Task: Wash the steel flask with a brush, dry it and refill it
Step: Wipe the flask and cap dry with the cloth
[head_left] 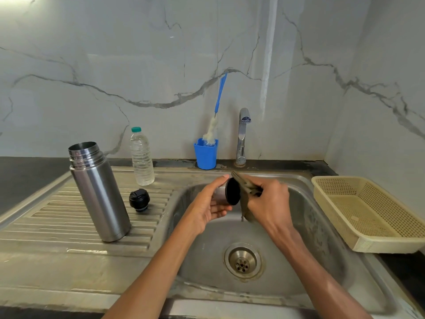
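The steel flask (99,192) stands upright and uncapped on the ribbed drainboard at the left. Its black stopper (139,200) lies beside it. Over the sink basin my left hand (208,207) grips the flask's steel cup lid (226,194), its dark opening turned to the right. My right hand (269,203) holds a drab cloth (246,189) against that opening. A blue-handled bottle brush (215,120) stands in a blue cup (205,155) at the wall. A clear plastic water bottle (141,157) with a green cap stands behind the stopper.
The steel sink (207,249) has a drain (243,262) at its middle. A chrome tap (242,134), with no water running, rises behind it. A beige plastic basket (368,212) sits on the dark counter at the right. Marble wall behind.
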